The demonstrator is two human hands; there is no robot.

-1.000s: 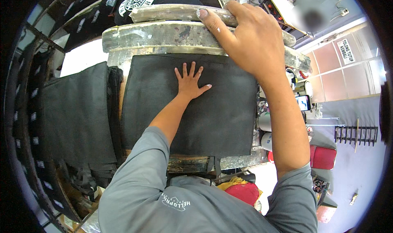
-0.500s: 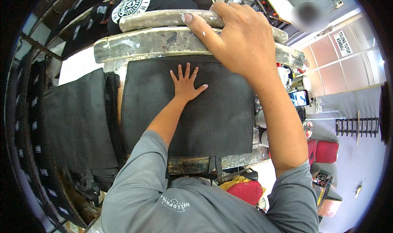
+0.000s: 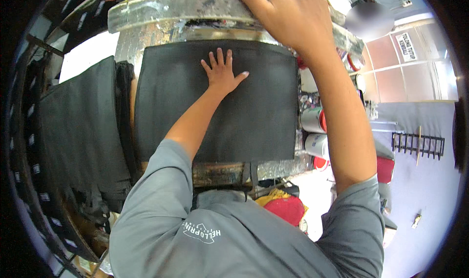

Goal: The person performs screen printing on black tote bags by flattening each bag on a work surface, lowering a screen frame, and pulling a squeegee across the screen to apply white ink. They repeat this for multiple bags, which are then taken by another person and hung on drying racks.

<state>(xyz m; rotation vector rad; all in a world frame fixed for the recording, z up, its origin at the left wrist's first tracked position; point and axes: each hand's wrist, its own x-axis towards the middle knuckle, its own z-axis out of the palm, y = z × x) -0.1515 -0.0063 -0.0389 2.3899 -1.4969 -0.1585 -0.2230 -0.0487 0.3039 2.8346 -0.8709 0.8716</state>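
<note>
A black fabric piece lies spread flat on a platen whose paint-stained front edge shows below it. My left hand rests flat on the upper middle of the fabric, fingers spread, holding nothing. My right hand reaches higher and grips the paint-smeared frame that hangs over the far end of the fabric. The fingers wrap over the frame's top bar and their tips are partly out of sight.
A second black fabric lies on a neighbouring platen to the left. White containers stand just right of the platen, with a red object below them. A black rack hangs on the grey surface at the right.
The frame and my right hand on it have shifted up toward the picture's top edge. My left hand stays flat on the fabric.
</note>
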